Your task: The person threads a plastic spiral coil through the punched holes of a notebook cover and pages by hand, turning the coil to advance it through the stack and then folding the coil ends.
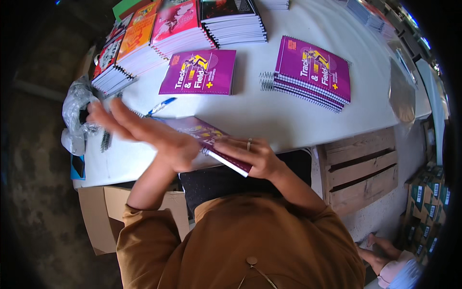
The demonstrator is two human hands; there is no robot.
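Note:
A purple booklet (202, 130) lies tilted at the table's near edge, its white page edge toward me. My right hand (255, 156), with a ring on one finger, grips its right part, fingers across the cover. My left hand (154, 137) is over the booklet's left side, fingers stretched out and apart, smeared by motion; it appears to hold nothing. A bit of coil shows at the booklet's near edge between my hands. Beyond lies another purple booklet (199, 72) with no coil visible. To the right is a stack of purple spiral notebooks (313, 72), loose coil ends sticking out leftward.
A blue-and-white pen (162, 106) and dark wire coils (106, 139) lie left, beside crumpled clear plastic (77, 113). Stacks of spiral-bound books (175, 29) line the far left. A cardboard box (144, 207) stands below the table, a wooden crate (361, 168) at right.

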